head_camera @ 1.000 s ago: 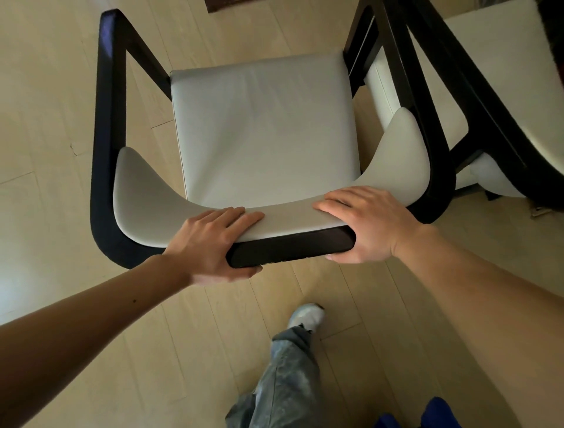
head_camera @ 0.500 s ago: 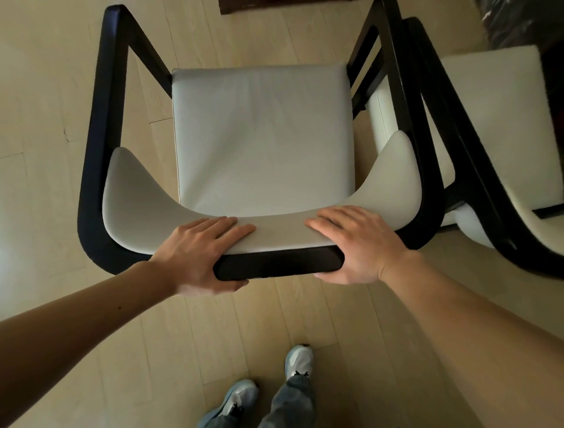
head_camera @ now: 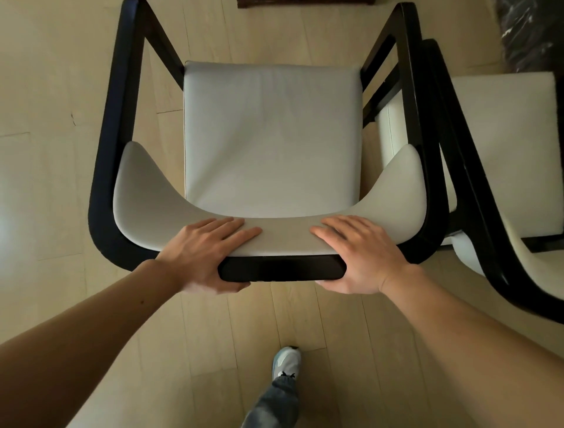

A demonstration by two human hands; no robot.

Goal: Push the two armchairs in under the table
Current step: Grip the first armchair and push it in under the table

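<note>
An armchair (head_camera: 271,134) with a black frame and pale grey seat and back pad fills the middle of the head view. My left hand (head_camera: 204,256) grips the top of its backrest left of centre, fingers over the pad and thumb under the black rail. My right hand (head_camera: 363,253) grips the same backrest right of centre. A second, matching armchair (head_camera: 503,159) stands right beside it on the right, their black arms nearly touching. A dark edge (head_camera: 305,2) at the top may be the table; little of it shows.
Pale wooden floor (head_camera: 55,152) lies to the left of the chair and behind it. One foot in a light sneaker (head_camera: 287,362) with a jeans leg stands on the floor below the backrest. A dark mottled surface (head_camera: 531,30) fills the top right corner.
The gripped armchair has swung square and moved forward alongside the second chair. Both hands kept their hold on the backrest. My feet have stepped forward.
</note>
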